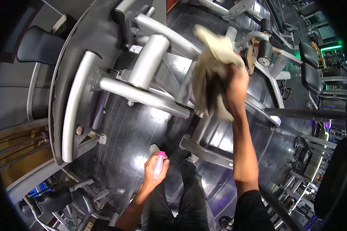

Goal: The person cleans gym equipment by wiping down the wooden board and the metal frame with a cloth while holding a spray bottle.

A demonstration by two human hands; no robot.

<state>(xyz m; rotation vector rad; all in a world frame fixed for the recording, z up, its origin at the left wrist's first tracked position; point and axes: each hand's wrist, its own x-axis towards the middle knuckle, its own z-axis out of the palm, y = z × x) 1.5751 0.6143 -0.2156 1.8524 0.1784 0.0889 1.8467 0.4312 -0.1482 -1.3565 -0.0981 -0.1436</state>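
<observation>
My left hand [152, 178], low in the middle, is closed around a small pale pink bottle [158, 166] with a bright pink cap on top. Farther up and to the right, my right hand [238, 85] grips a cream cloth [216, 54] that hangs in loose folds and is partly blurred. Behind the cloth is the silver tube frame of a gym machine [142, 96]. Whether the cloth touches the frame I cannot tell.
A large dark padded board [75, 42] with a silver bar [80, 104] stands at the left. Black roller pads [264, 52] and dark seat pads [310, 73] are at the upper right. Dark, shiny flooring [123, 142] lies below, and a grey curved foot bar [208, 152] runs close to my legs.
</observation>
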